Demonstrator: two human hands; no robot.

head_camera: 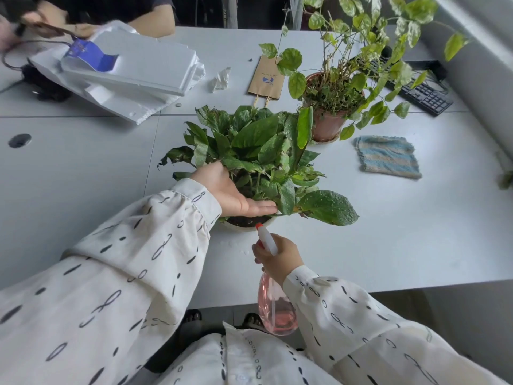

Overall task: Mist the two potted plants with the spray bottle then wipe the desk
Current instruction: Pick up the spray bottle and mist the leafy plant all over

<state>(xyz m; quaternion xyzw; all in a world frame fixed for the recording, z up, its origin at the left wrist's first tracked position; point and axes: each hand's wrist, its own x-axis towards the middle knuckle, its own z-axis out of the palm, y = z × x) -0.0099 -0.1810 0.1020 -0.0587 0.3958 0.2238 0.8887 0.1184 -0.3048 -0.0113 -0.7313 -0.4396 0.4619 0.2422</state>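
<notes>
While the right grip [280, 259] clasps the spray bottle [276, 309], the left grip [230, 191] lies flat, fingers hidden by leaves [258, 140].

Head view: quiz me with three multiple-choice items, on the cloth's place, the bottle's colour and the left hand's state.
1. The striped cloth lies: A) on the desk, right of the terracotta pot; B) under the near plant; C) in the left hand.
2. The spray bottle body is: A) blue; B) pink; C) green.
3. The left hand: A) grips the striped cloth; B) rests open among the near plant's leaves; C) holds the spray bottle.
Answers: 1 A, it lies flat beside that pot; 2 B, clear pink below the right hand; 3 B, its visible finger lies straight against the foliage.
</notes>
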